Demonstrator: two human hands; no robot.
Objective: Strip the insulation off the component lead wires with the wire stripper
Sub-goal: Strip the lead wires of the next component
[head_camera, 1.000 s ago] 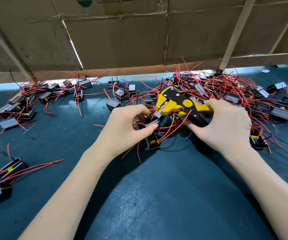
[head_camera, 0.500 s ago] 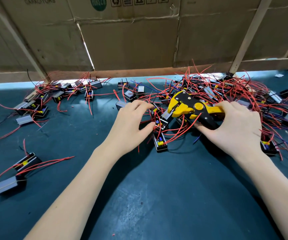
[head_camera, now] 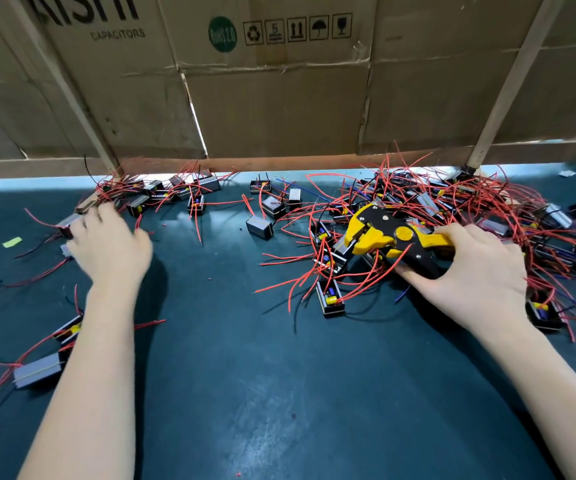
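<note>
The yellow and black wire stripper (head_camera: 383,237) lies low over the right-hand tangle of components with red lead wires (head_camera: 459,206); my right hand (head_camera: 473,271) grips its handles. Its jaws point left toward a small black component (head_camera: 335,258). Another component (head_camera: 330,300) lies just in front of it. My left hand (head_camera: 109,249) is blurred, far to the left, fingers stretched out toward a component (head_camera: 66,230) at the edge of the left pile (head_camera: 161,197). I see nothing held in that hand.
A dark green mat (head_camera: 279,375) covers the table. A cardboard wall (head_camera: 279,98) with wooden slats closes off the back. More components (head_camera: 37,370) lie at the near left, under my left forearm. A few loose ones (head_camera: 260,227) sit in the middle rear.
My left hand has left the component by the stripper jaws and swung far left to the left pile. The right hand and stripper have stayed over the right tangle.
</note>
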